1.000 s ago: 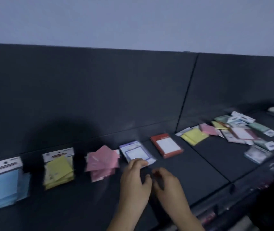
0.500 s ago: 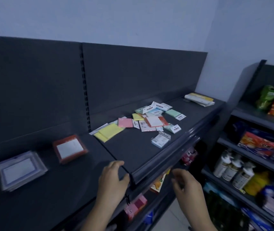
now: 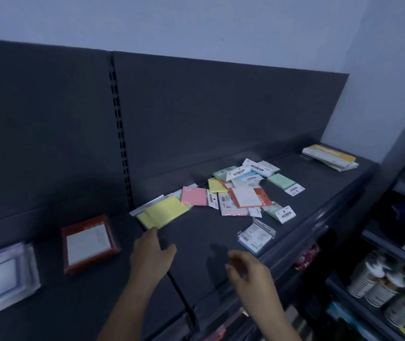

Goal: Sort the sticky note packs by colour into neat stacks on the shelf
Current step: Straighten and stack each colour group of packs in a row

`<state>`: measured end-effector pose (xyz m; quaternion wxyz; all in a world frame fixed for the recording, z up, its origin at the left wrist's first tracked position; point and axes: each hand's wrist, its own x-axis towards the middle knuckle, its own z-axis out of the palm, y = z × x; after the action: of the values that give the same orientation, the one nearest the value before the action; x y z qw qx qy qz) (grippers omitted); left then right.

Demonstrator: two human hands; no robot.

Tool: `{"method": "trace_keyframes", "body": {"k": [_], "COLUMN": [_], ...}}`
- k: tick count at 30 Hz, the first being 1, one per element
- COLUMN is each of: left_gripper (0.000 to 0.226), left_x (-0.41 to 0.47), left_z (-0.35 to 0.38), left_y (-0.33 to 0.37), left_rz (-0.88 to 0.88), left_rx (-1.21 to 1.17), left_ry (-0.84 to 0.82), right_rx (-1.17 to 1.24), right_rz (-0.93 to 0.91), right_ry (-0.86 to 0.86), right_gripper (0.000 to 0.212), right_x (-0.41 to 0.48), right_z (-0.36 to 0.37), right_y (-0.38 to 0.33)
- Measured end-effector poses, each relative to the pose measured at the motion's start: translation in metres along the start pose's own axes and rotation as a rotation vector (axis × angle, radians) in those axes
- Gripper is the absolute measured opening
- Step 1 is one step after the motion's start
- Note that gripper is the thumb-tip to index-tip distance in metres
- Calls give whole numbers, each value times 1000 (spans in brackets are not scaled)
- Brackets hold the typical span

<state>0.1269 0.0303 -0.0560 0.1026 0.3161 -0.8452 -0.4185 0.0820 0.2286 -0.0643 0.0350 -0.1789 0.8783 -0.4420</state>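
A loose jumble of sticky note packs lies on the dark shelf [image 3: 196, 232]: a yellow pack [image 3: 163, 212] nearest me, a pink pack [image 3: 194, 196], an orange-framed pack [image 3: 248, 197], green packs [image 3: 281, 181] and a pale blue pack [image 3: 254, 238] by the front edge. Further left stand an orange-framed stack [image 3: 88, 243] and a purple-framed stack [image 3: 2, 276]. My left hand [image 3: 151, 254] hovers just below the yellow pack, fingers relaxed and empty. My right hand [image 3: 249, 269] hangs over the shelf front, fingers loosely curled, holding nothing.
A flat yellow-and-white bundle [image 3: 329, 157] lies at the shelf's far right end. A second shelving unit [image 3: 393, 267] on the right carries bottles and snack packets. Lower shelves with goods show beneath the shelf front. The dark back panel rises behind the packs.
My view has swung right, away from the blue, yellow and pink stacks toward the jumble. Both hands have left the purple-framed stack and moved right and forward over the shelf.
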Motion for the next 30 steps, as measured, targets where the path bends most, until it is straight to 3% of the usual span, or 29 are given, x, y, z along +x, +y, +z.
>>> {"method": "trace_keyframes", "body": {"k": [3, 6, 9, 12, 16, 18, 21, 26, 28, 30], "left_gripper": [35, 10, 14, 61, 63, 57, 17, 22, 9, 13], "left_x": [35, 54, 65, 75, 87, 91, 97, 107, 110, 109], "left_z": [0, 0, 4, 11, 19, 21, 20, 30, 36, 42], "left_y": [-5, -9, -8, -11, -14, -12, -2, 13, 20, 26], "left_rz": [-96, -216, -307, -371, -427, -445, -443, -455, -478, -502], "left_rx": [5, -276, -536, -681, -817, -877, -932, -1260, -1220, -1134], "left_ry": [-56, -97, -50, -5, 95, 128, 208, 429, 415, 435], "right_rx": [-30, -66, -34, 10, 43, 63, 148, 479, 605, 651], "right_rz": [-15, -38, -16, -10, -57, -46, 13, 214, 310, 344], "right_ry": [-118, -233, -318, -337, -303, -298, -293, -409, -484, -523], "right_gripper": [32, 42, 52, 48, 40, 41, 35, 24, 18, 18], "right_x": [49, 91, 121, 142, 164, 172, 180, 194, 200, 204], "right_z": [22, 46, 65, 78, 92, 97, 99, 95, 93, 91], "right_y": [-10, -20, -26, -29, -32, -30, -23, -21, -22, -22]}}
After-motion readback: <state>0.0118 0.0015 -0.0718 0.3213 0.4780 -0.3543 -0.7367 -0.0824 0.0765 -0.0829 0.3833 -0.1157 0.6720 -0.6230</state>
